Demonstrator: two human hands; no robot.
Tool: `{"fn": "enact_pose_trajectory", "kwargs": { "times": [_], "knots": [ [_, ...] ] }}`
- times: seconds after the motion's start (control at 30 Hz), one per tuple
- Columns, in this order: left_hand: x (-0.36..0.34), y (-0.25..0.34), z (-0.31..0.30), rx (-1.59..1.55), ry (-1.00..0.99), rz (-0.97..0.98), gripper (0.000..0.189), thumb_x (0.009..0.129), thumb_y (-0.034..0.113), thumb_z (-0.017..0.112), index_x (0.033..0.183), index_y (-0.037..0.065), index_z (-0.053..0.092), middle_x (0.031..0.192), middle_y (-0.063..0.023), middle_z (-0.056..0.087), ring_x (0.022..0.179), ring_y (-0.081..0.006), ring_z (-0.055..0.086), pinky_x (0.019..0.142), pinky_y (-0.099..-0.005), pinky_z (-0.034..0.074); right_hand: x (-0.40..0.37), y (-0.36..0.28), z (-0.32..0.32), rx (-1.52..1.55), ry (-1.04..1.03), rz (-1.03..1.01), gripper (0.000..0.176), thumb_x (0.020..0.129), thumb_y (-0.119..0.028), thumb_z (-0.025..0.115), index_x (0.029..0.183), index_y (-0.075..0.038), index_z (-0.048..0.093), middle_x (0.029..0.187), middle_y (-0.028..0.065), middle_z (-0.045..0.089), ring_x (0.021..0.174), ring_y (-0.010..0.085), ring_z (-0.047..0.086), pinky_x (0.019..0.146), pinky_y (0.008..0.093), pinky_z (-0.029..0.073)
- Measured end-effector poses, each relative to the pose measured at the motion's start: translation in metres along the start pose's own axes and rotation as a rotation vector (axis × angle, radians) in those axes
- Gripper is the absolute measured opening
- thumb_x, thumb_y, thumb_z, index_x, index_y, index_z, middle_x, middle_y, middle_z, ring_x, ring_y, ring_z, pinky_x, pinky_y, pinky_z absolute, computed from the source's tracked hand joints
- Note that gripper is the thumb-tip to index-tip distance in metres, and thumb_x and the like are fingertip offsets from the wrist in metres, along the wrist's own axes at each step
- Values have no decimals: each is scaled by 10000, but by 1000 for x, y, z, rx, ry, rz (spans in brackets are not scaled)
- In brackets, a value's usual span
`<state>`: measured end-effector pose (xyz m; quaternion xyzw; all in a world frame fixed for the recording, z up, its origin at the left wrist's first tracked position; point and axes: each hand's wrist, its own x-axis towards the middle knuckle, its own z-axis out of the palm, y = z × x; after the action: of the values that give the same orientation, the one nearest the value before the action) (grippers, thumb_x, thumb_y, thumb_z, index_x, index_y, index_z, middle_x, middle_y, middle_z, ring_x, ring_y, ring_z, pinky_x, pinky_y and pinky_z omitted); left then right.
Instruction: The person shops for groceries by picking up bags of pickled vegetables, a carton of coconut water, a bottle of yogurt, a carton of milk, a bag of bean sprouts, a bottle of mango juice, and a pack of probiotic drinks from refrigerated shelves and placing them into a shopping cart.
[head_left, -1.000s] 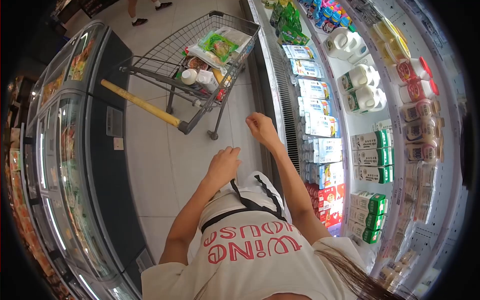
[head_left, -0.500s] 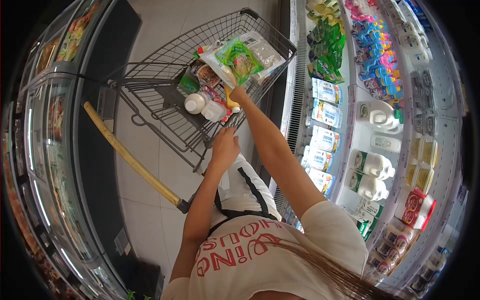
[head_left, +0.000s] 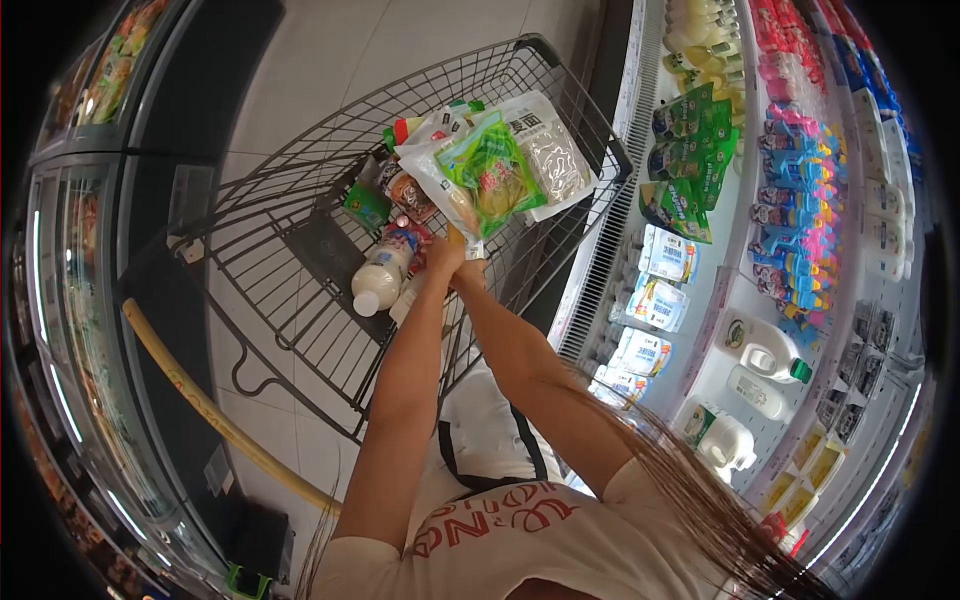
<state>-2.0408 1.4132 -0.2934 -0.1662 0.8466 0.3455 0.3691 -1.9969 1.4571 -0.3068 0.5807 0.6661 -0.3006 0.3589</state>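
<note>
Both of my hands reach into the wire shopping cart (head_left: 290,340) and meet near its side. My left hand (head_left: 443,257) is closed at the yellow item (head_left: 455,238), and my right hand (head_left: 470,273) is closed right beside it; what the fingers hold is mostly hidden. Just beyond them lies a green and clear food bag (head_left: 495,180), with a white noodle bag (head_left: 555,160) behind it. A white bottle (head_left: 382,275) rests left of my left hand, near a green pack (head_left: 367,206) and a brown food pack (head_left: 407,192).
Refrigerated shelves on the right hold milk jugs (head_left: 765,348), white and blue packs (head_left: 640,352), green pouches (head_left: 690,160) and small colourful bottles (head_left: 790,220). Glass-fronted cases (head_left: 90,300) stand at the left. The cart's yellow handle (head_left: 220,420) curves across the lower left.
My left hand has moved forward into the cart and now sits beside my right hand. The white bottle appears turned and lower in view. The view has shifted, and the cart looks larger.
</note>
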Motion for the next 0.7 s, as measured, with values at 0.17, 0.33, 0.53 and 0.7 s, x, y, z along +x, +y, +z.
{"fn": "enact_pose_trajectory", "kwargs": {
  "times": [0.17, 0.33, 0.53, 0.7],
  "knots": [
    [36, -29, 41, -118, -212, 4, 471, 823, 237, 544, 1190, -58, 535, 1218, -294, 524, 1123, -414, 528, 926, -418, 430, 32, 12, -5, 47, -201, -6, 1110, 755, -325, 724, 1416, 33, -93, 1262, 249, 518, 1125, 335, 569, 928, 431, 472],
    [43, -40, 42, -473, -402, -195, 394, 838, 174, 525, 1170, -37, 544, 1085, -196, 586, 962, -288, 561, 776, -401, 456, 27, 11, 2, -116, -24, -157, 1115, 755, -312, 731, 1406, 101, -74, 1216, 223, 563, 1080, 313, 602, 869, 400, 510],
    [56, -73, 64, -532, -396, -55, 387, 865, 193, 497, 1158, -54, 544, 1097, -209, 586, 980, -276, 568, 825, -397, 463, 6, 1, -9, -383, 79, -335, 896, 796, -289, 681, 1366, 144, 141, 1049, 205, 641, 911, 294, 672, 732, 345, 553],
    [46, -63, 39, -335, -296, -105, 403, 887, 221, 480, 1193, -34, 538, 1173, -200, 558, 1023, -269, 558, 845, -389, 460, 37, 1, 47, -364, 455, -188, 762, 854, -376, 594, 1359, 83, 253, 1003, 236, 590, 842, 307, 640, 624, 325, 559]
  ]
}}
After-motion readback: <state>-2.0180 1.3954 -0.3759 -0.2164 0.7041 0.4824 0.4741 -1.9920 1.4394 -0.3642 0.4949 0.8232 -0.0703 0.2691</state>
